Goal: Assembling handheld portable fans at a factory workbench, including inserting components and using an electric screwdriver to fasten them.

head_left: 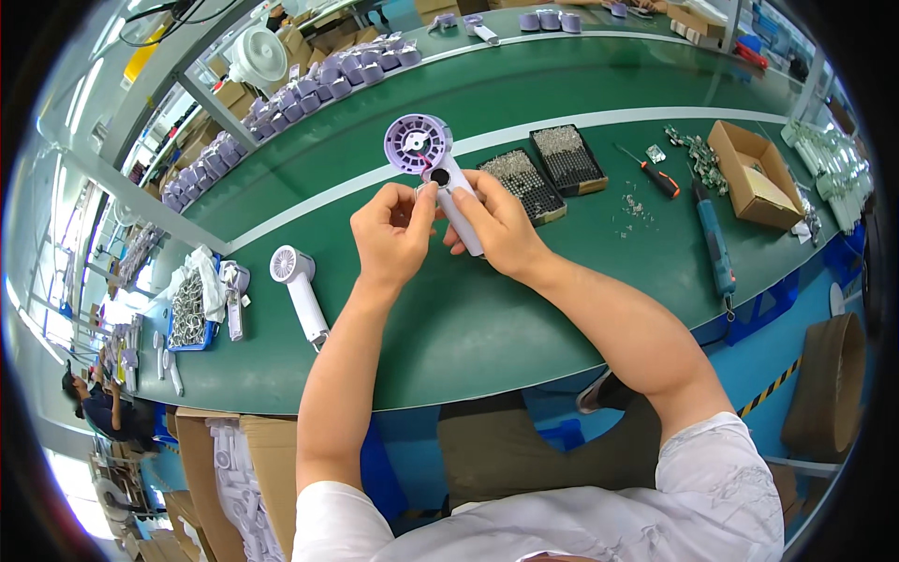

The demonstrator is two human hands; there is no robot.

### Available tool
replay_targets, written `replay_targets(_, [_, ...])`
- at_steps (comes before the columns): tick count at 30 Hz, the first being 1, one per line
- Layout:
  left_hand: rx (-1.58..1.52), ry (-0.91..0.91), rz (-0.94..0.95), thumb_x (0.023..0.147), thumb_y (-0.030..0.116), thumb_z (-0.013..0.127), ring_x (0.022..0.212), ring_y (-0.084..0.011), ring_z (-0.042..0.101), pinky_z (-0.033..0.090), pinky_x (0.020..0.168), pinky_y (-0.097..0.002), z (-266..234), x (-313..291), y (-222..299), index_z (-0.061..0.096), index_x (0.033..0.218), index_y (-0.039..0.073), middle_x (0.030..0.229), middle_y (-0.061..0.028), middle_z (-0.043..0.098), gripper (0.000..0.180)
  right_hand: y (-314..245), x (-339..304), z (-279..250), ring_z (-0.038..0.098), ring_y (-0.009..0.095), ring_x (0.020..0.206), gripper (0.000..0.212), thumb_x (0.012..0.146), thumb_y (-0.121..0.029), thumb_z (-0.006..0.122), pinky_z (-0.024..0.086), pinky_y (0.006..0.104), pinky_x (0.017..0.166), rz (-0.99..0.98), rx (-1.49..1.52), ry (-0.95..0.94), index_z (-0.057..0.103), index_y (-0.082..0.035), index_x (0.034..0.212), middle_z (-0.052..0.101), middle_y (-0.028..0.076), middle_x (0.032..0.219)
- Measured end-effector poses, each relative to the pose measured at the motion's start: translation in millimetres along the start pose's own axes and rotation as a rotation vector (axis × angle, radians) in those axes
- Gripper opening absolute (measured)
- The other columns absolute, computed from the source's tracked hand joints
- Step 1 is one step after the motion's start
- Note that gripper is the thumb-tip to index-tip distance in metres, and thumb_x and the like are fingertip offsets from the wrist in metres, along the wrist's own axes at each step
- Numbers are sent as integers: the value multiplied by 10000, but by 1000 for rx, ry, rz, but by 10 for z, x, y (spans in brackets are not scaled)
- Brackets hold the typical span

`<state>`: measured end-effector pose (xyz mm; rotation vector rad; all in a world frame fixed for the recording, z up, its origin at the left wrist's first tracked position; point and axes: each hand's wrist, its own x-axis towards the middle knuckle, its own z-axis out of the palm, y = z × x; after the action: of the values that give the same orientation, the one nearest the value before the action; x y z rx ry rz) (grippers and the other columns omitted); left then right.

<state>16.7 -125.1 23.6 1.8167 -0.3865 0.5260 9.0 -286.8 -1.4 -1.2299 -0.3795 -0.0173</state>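
Note:
A white handheld fan (462,214) with a purple ring-shaped head is held up over the green workbench (487,328). Its head is uncovered, showing the spoked inside and a bit of red wire near the neck. My right hand (503,225) is closed around the handle. At the neck, beside a round black part (439,176), the thumb and fingers of my left hand (389,234) are pinched together. Whatever they pinch is too small or hidden to make out. Another white handheld fan (302,292) lies to the left of my hands.
Two black trays of small parts (522,178) (568,157) lie beyond my right hand. Rightward are a screwdriver (663,180), a teal electric screwdriver (714,239) and a cardboard box (773,214). A blue tray of metal rings (190,314) stands left. Purple fan parts (318,84) line the far side.

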Motion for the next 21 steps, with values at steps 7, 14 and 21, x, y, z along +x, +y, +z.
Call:
replay_targets(7, [41,61,183,977,153,693,583,-86,652,464,467,-190,-85,-129,-342,648,893,-8,703,-42,677,186,50,-9,18,656,108,707,346,1054,-255,544,562,260,610,60,-101,-33,525,23,1260,680,95,976])
replay_targets(14, [144,-31,221,974,131,690,597,-74,640,451,471,-184,-169,-202,-336,635,878,-15,709,-24,655,183,91,-44,85,666,120,676,407,1017,-255,600,556,271,574,84,-75,-42,519,73,1244,690,106,935])
replay_targets(21, [100,2,157,899,89,751,566,-76,610,418,468,-214,-155,-191,-338,658,820,6,675,-37,670,147,120,-10,48,665,125,658,373,1029,-254,578,549,257,546,144,-50,-57,512,57,1225,692,124,939])
